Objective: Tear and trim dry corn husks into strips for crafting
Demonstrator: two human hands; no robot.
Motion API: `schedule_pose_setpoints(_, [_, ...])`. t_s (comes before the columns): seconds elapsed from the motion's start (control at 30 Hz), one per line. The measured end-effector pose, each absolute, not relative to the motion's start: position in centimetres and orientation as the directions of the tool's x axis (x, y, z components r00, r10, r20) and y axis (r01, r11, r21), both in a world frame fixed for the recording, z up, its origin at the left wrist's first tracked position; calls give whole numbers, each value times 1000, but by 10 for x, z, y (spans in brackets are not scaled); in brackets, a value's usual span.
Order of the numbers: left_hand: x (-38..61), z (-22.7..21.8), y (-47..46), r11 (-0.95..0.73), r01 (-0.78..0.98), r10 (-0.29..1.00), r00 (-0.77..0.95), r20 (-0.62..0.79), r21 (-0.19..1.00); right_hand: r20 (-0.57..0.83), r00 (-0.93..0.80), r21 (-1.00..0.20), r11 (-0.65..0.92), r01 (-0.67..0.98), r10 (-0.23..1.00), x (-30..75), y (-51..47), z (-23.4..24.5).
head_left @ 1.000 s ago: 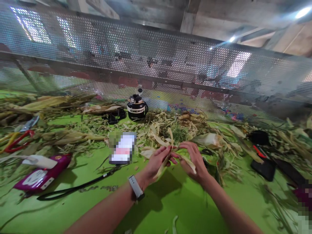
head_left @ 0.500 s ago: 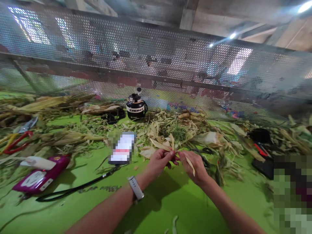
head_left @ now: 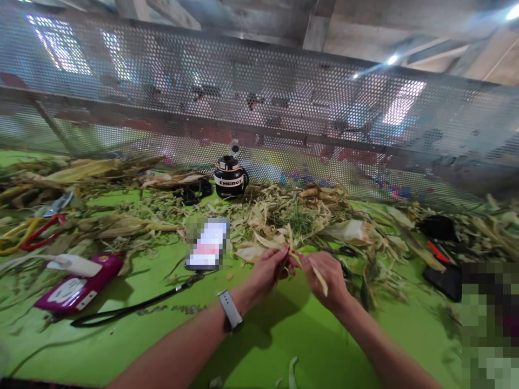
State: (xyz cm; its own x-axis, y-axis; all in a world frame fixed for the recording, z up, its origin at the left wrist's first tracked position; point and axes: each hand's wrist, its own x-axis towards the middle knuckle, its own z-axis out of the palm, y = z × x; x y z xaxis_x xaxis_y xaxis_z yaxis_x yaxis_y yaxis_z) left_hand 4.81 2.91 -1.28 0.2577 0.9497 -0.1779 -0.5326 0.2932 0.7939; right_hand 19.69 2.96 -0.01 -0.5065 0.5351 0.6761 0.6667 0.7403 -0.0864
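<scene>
A pale strip of corn husk (head_left: pixel 320 278) runs between my two hands above the green table (head_left: pixel 284 335). My left hand (head_left: pixel 272 267), with a watch (head_left: pixel 230 310) on its wrist, is closed and pinches the strip near its middle. Closed too, my right hand (head_left: pixel 327 274) grips the same strip close by, and one end hangs down over its fingers. Another end sticks up above my left fingertips. Just beyond my hands lies a heap of husk scraps (head_left: pixel 271 210). The exact grip is partly hidden by the fingers.
A phone (head_left: pixel 208 246) on a black strap lies left of my hands. Farther left are a purple power strip (head_left: pixel 81 286) with a white plug and red-handled scissors (head_left: pixel 42 232). A black jug (head_left: pixel 230 178) stands behind, before a perforated metal screen (head_left: pixel 284 102). A black pouch (head_left: pixel 441 278) lies right.
The whole view has shifted slightly, so things appear a little farther right. My hands stay close together on the husk strip, with only small finger movement.
</scene>
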Motion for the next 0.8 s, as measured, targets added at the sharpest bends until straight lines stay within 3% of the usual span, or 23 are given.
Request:
schedule_pose_setpoints(0.07, [46, -12, 29, 324, -561, 934, 318, -163, 762, 659, -355, -324, 677, 661, 663, 199, 32, 1])
schedule_pose_setpoints(0.17, [43, -13, 28, 323, -566, 928, 345, -138, 758, 488, -173, -657, 491, 572, 855, 200, 35, 4])
schedule_pose_setpoints(0.27, [43, -15, 28, 283, -585, 943, 316, -109, 760, 346, -90, -834, 350, 426, 934, 200, 36, 7])
schedule_pose_setpoints(0.37, [45, -16, 28, 253, -596, 960, 255, -119, 762, 349, -46, -866, 341, 367, 936, 199, 35, 8])
schedule_pose_setpoints(0.53, [46, -19, 31, 186, -593, 983, 112, -149, 784, 458, -159, -736, 473, 484, 875, 196, 28, 2])
schedule_pose_setpoints(0.7, [44, -14, 32, 165, -620, 986, 104, -128, 767, 298, -97, -911, 313, 269, 950, 194, 30, 2])
schedule_pose_setpoints(0.8, [43, -9, 32, 136, -663, 991, 90, -102, 736, 174, -178, -947, 214, 238, 969, 189, 32, -2])
